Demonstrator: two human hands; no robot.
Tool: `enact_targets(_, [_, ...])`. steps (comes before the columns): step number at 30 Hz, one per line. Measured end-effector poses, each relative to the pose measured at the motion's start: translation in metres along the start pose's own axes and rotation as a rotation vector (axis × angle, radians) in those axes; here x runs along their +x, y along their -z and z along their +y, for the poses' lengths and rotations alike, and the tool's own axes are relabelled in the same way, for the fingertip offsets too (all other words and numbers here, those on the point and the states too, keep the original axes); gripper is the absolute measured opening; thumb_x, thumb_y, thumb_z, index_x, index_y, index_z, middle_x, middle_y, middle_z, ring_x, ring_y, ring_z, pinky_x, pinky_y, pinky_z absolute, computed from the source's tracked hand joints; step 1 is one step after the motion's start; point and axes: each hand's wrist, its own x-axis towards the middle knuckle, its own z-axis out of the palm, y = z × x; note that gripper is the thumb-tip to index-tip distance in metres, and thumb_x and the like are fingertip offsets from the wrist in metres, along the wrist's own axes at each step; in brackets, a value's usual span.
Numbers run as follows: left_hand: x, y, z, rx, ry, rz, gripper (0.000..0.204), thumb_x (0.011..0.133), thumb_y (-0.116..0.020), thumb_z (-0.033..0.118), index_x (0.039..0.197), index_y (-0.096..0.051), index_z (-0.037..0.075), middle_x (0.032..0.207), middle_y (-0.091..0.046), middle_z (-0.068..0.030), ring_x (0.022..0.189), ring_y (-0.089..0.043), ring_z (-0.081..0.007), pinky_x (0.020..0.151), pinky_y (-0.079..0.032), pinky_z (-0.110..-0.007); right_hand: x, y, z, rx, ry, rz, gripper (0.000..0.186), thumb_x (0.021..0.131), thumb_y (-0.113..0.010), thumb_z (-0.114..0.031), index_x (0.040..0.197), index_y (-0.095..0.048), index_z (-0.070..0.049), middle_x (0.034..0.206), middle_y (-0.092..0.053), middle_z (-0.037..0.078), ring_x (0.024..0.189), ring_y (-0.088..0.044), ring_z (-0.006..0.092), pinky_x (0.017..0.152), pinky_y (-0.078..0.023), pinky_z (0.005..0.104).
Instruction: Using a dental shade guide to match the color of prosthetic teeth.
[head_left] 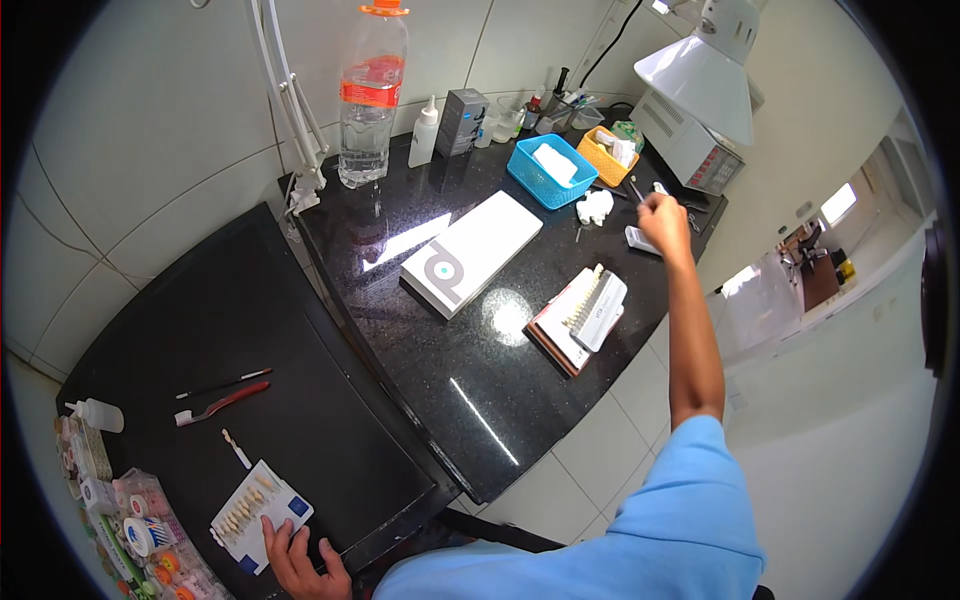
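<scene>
My right hand (pixel 664 222) is stretched far out over the back right of the black stone counter (pixel 470 390), fingers closed on a thin dark tool (pixel 635 188). It hovers beside a white dental model (pixel 594 207) and a small white object (pixel 640 240). My left hand (pixel 300 560) rests at the lower left on a white card of tooth shade samples (pixel 258 512), fingers spread on its edge. Another tooth shade guide (pixel 590 305) lies on a brown booklet near the counter's right edge.
A flat white box (pixel 470 252), blue basket (pixel 550 170), orange basket (pixel 606 155), large water bottle (pixel 372 95), and small bottles line the back. A white lamp (pixel 705 70) hangs at the upper right. A toothbrush (pixel 222 403) and small jars (pixel 140 530) lie on the left.
</scene>
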Motion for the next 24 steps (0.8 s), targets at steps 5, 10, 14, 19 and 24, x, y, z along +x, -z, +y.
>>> enact_targets(5, [0.001, -0.003, -0.002, 0.015, -0.021, 0.001, 0.026, 0.104, -0.081, 0.009, 0.125, -0.076, -0.007, 0.135, -0.074, -0.0271, 0.14, -0.067, -0.0561, 0.118, -0.057, -0.063, 0.06, -0.039, 0.069, -0.121, -0.416, -0.01, 0.039, 0.102, -0.07, -0.02, 0.136, -0.083, -0.006, 0.148, -0.077, 0.026, 0.138, -0.074, 0.0469, 0.114, -0.06, 0.0556])
enact_targets(10, [0.001, 0.0, 0.003, 0.069, -0.018, 0.0, 0.025, 0.105, -0.08, 0.01, 0.124, -0.076, -0.007, 0.134, -0.074, -0.0271, 0.14, -0.068, -0.0558, 0.118, -0.058, -0.062, 0.074, -0.065, 0.102, -0.026, -0.649, 0.003, 0.043, 0.105, -0.069, -0.021, 0.144, -0.079, -0.007, 0.156, -0.073, 0.025, 0.143, -0.072, 0.0438, 0.118, -0.059, 0.0531])
enact_targets(14, [0.001, -0.009, -0.012, -0.007, -0.054, 0.008, 0.022, 0.106, -0.078, 0.009, 0.122, -0.077, -0.007, 0.132, -0.075, -0.0283, 0.138, -0.069, -0.0563, 0.118, -0.058, -0.062, 0.112, -0.045, 0.235, -0.035, -0.703, 0.087, 0.044, 0.103, -0.068, -0.017, 0.142, -0.079, -0.001, 0.147, -0.076, 0.029, 0.139, -0.075, 0.0442, 0.115, -0.06, 0.0506])
enact_targets(19, [0.002, 0.0, 0.001, 0.08, -0.054, -0.021, 0.022, 0.107, -0.077, 0.007, 0.122, -0.077, -0.008, 0.131, -0.075, -0.0289, 0.136, -0.07, -0.0563, 0.117, -0.059, -0.062, 0.105, -0.093, 0.255, 0.321, -0.514, -0.046, 0.051, 0.099, -0.071, -0.007, 0.149, -0.074, 0.0, 0.135, -0.082, 0.027, 0.123, -0.081, 0.0417, 0.104, -0.063, 0.0451])
enact_targets(24, [-0.006, -0.007, -0.007, 0.079, -0.043, 0.027, 0.022, 0.107, -0.077, 0.007, 0.123, -0.076, -0.008, 0.132, -0.074, -0.0307, 0.137, -0.069, -0.0558, 0.118, -0.058, -0.062, 0.13, -0.077, 0.256, 0.224, -0.428, -0.054, 0.063, 0.095, -0.071, 0.001, 0.158, -0.068, -0.009, 0.144, -0.078, 0.025, 0.121, -0.081, 0.0365, 0.1, -0.063, 0.0448])
